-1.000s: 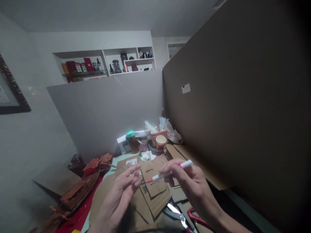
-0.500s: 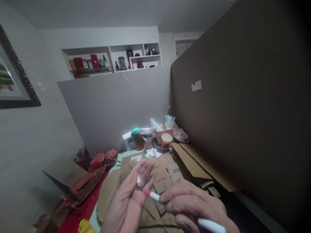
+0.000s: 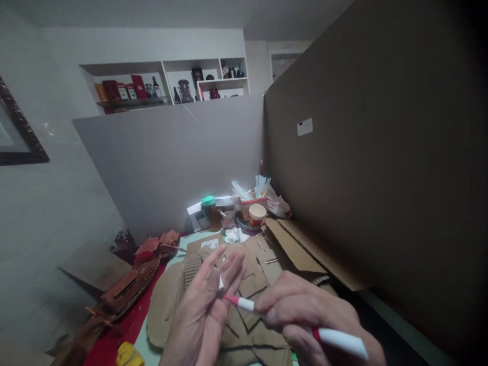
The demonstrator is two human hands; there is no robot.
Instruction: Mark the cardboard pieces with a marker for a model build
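Note:
My left hand (image 3: 204, 312) is turned palm up over the cardboard, fingers spread and slightly curled. A small white tube (image 3: 221, 283), perhaps a pen cap, is tucked under its thumb; most of it is hidden. My right hand (image 3: 312, 315) grips a white marker pen (image 3: 246, 304) with a red tip. That tip points left, at or very near my left palm; I cannot tell whether they touch. The pen's white rear end sticks out below my right hand. Beneath both hands lie cut cardboard pieces (image 3: 247, 351) with dark slots and lines.
A brown model boat (image 3: 129, 284) stands on red cloth at left, near a yellow object (image 3: 129, 354). Behind are a green-lidded jar (image 3: 212, 213), a paper cup (image 3: 257, 214), crumpled tissue (image 3: 235, 235) and a box of glue sticks (image 3: 253, 207). Folded cardboard (image 3: 305, 249) and a tall panel (image 3: 366, 152) border the right.
My left thumb has closed further over the small white tube, hiding more of it. The pen tip stays near my left palm. The camera view has shifted slightly.

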